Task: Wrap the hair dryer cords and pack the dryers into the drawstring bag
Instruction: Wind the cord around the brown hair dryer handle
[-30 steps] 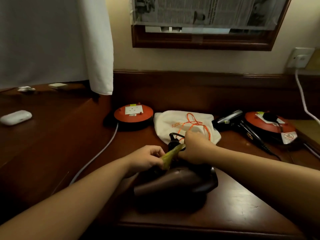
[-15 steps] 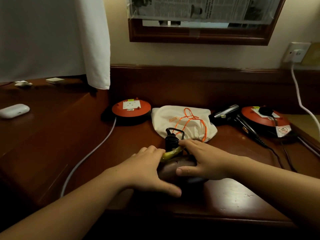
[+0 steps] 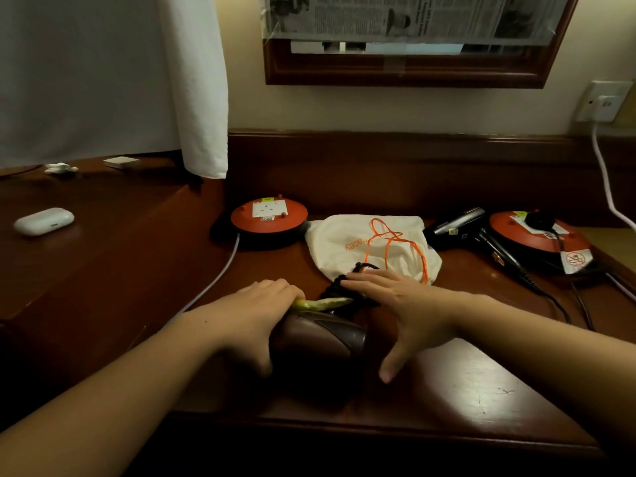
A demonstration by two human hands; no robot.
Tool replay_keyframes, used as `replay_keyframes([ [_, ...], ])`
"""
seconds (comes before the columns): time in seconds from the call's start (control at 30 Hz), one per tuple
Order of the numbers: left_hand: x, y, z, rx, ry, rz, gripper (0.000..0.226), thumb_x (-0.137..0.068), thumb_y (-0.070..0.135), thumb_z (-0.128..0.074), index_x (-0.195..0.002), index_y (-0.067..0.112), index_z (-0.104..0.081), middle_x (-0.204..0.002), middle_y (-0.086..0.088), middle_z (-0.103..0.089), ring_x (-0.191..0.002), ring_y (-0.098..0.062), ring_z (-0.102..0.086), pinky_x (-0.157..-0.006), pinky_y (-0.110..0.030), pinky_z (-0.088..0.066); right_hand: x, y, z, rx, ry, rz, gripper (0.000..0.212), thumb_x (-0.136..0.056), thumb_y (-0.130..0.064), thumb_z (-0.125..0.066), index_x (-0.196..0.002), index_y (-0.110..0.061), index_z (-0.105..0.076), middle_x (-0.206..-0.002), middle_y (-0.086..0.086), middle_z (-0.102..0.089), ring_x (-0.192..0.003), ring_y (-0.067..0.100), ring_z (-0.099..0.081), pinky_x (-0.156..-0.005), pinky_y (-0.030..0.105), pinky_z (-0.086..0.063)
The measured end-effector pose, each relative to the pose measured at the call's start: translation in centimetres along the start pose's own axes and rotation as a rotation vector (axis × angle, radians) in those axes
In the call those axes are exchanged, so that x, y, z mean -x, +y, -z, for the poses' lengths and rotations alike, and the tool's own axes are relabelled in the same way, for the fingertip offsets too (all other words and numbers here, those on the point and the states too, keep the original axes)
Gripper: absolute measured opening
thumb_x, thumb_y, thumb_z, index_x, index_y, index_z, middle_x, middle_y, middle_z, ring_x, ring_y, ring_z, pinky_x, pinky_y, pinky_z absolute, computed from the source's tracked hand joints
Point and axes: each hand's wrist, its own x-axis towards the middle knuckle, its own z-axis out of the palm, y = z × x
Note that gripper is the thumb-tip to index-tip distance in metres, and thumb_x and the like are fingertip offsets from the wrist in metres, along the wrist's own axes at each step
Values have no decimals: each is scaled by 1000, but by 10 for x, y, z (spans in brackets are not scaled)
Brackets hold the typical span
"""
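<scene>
The left hand (image 3: 254,315) covers the rear of the brown hair dryer (image 3: 320,339). Lettering on the drawstring bag (image 3: 344,239) is too small to read, and the frame (image 3: 406,68) above is cut off by the top edge.

My 1 camera sits on my head, looking forward and down across the wooden desk (image 3: 481,390) toward the wall (image 3: 378,108). My forearms enter from the bottom corners, close to the lens; the framed mirror (image 3: 406,68) lies far off at the top edge. No 2nd view overlaps.
</scene>
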Motion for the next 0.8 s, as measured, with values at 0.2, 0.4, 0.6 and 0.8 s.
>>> replay_keyframes([
  [0.2,-5,-3,-9,26,61,-43,125,-55,54,-90,-156,28,-21,-145,11,-34,-136,-12,-31,-116,-35,-38,-20,35,-25,-23,23,-166,103,-88,-50,-66,-164,-37,2,-171,-1,-15,-154,25,-20,-125,43,-25],
  [0.4,-7,-9,-15,45,123,-111,114,-52,53,-91,-146,30,-30,-128,16,-34,-118,-6,-34,-107,-32,-45,-38,58,-29,-7,23,-235,64,-108,-35,-38,-166,-28,-12,-173,-2,-14,-159,19,-8,-128,38,-7],
  [0.6,0,-24,-21,75,222,-156,109,-50,51,-92,-141,33,-34,-130,18,-33,-122,-4,-34,-109,-27,-42,-52,57,-35,-102,293,-258,55,-100,-12,-53,-154,-20,-47,-154,9,-51,-145,29,-40,-120,44,-33],
  [0.8,7,-35,-22,66,257,-170,107,-51,53,-91,-140,34,-35,-134,16,-34,-126,-7,-35,-111,-33,-42,-45,47,-40,92,807,29,58,-68,-12,-83,-119,-13,-55,-123,18,-60,-120,38,-49,-94,60,-51],
])
